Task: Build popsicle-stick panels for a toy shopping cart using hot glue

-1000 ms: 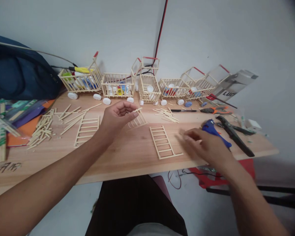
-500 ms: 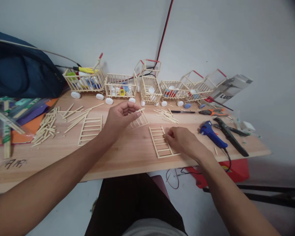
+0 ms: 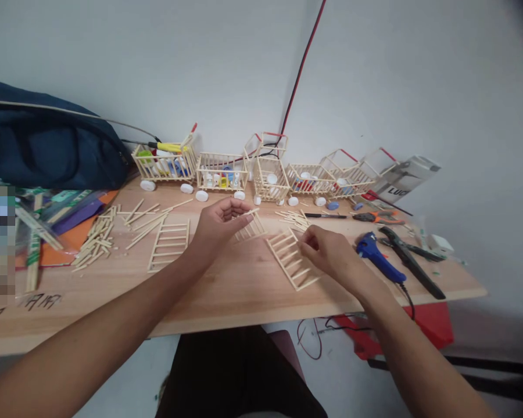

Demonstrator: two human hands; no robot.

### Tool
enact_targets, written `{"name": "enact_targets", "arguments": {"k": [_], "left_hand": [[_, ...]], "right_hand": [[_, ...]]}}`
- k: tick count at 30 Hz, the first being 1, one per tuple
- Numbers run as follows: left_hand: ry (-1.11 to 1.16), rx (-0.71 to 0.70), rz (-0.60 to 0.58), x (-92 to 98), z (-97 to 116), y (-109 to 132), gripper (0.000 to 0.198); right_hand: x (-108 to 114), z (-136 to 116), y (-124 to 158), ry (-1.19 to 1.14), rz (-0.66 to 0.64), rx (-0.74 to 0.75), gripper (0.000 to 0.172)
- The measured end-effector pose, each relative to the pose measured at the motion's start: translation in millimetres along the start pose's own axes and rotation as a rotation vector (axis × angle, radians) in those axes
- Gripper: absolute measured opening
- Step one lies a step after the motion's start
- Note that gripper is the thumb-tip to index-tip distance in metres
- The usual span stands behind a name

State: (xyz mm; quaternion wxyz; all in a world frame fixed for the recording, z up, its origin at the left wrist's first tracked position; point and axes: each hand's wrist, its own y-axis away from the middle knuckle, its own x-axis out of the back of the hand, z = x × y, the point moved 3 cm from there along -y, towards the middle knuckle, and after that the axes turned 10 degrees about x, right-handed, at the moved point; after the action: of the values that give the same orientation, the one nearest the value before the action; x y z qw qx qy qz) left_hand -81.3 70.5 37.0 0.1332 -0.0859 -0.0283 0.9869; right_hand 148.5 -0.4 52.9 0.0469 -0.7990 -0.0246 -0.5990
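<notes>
My left hand [image 3: 221, 227] is closed, with a small wooden stick panel [image 3: 255, 225] between thumb and fingers, held above the table. Pinched at its right edge by my right hand [image 3: 326, 248] is a larger ladder-like stick panel [image 3: 287, 256], standing at a slant over the wood. Its lower right corner is partly covered by that hand. Beyond my left forearm lies another stick panel [image 3: 169, 245], partly hidden by the arm.
Small stick carts [image 3: 222, 174] line the wall. Loose sticks [image 3: 100, 235] lie left, more sticks [image 3: 293, 219] behind my right hand. A blue glue gun [image 3: 379, 258], a black-handled tool [image 3: 412, 261] and orange pliers [image 3: 377, 217] lie right. A blue bag [image 3: 47, 145] stands far left.
The larger panel has turned and tilted in my right hand. My left hand keeps the small panel in about the same place. The whole view has shifted slightly.
</notes>
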Motion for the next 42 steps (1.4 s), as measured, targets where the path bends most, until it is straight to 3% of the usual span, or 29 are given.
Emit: {"name": "enact_targets", "arguments": {"k": [3,7,11,16,21,25,28,31,42], "left_hand": [[-0.007,0.003,0.009,0.3,-0.8,0.1,0.029],[-0.009,0.002,0.004,0.3,-2.1,0.1,0.028],[-0.043,-0.013,0.013,-0.1,-1.2,1.2,0.026],[-0.081,-0.035,0.032,-0.5,-0.4,2.2,0.024],[-0.091,-0.036,0.036,-0.9,0.0,2.3,0.022],[-0.093,-0.032,0.045,-0.9,1.4,2.4,0.023],[-0.091,-0.027,0.04,-0.4,0.0,1.6,0.025],[-0.097,-0.027,0.038,0.3,-2.2,0.4,0.025],[-0.133,0.029,0.054,-3.2,-10.0,-1.4,0.026]], "right_hand": [[10.0,-3.3,3.2,-0.075,0.082,0.033,0.006],[18.4,-9.1,7.3,0.004,0.073,0.062,0.009],[23.2,-15.0,9.7,0.138,-0.02,0.073,0.011],[28.1,-21.6,7.1,0.122,-0.188,0.06,0.014],[23.8,-28.3,-3.6,-0.022,-0.307,0.2,0.021],[21.3,-23.8,-8.1,-0.121,-0.31,0.206,0.01],[19.1,-13.6,-6.0,-0.299,-0.346,0.213,0.031],[16.7,-1.8,-3.5,-0.45,-0.365,0.244,0.033],[-7.1,8.1,-4.2,-0.813,-0.181,0.205,0.025]]}}
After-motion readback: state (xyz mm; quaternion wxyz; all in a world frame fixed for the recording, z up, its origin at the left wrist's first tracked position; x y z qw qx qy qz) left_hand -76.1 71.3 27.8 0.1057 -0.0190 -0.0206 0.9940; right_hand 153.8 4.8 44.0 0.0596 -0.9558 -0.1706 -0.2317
